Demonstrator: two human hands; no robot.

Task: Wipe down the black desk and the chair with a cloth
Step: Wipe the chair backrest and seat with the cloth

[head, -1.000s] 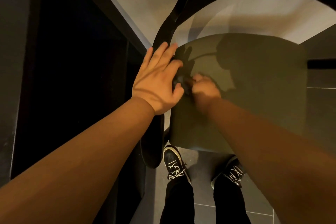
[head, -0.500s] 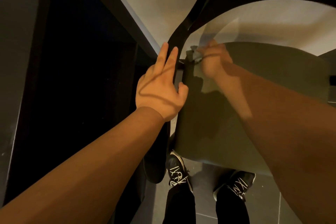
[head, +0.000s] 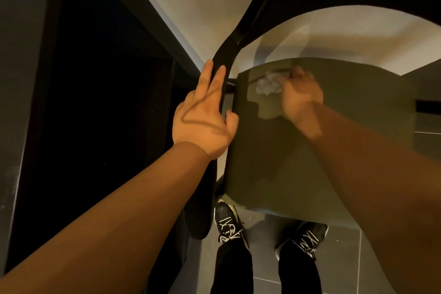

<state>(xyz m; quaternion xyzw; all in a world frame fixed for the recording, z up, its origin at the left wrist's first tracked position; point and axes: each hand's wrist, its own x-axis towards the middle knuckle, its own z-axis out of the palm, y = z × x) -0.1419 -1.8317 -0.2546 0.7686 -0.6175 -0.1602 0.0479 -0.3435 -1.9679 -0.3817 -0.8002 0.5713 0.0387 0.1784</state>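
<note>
Pressing a crumpled pale cloth (head: pixel 267 85) onto the olive seat (head: pixel 286 162) of the chair, the right hand (head: pixel 301 95) bends its fingers over the wad near the seat's far left corner; the hand is somewhat blurred, so the exact grip is hard to read. Beside it, the left hand (head: pixel 202 122) lies flat along the chair's black curved arm (head: pixel 229 55), fingers straight and close together, pointing away from the person; the thumb stands apart toward the seat's left edge. Below the seat's near edge, two black shoes with white laces (head: pixel 228 224) stand on a grey tiled floor (head: pixel 381 258); a dark black surface (head: pixel 95 102) fills the left side.
</note>
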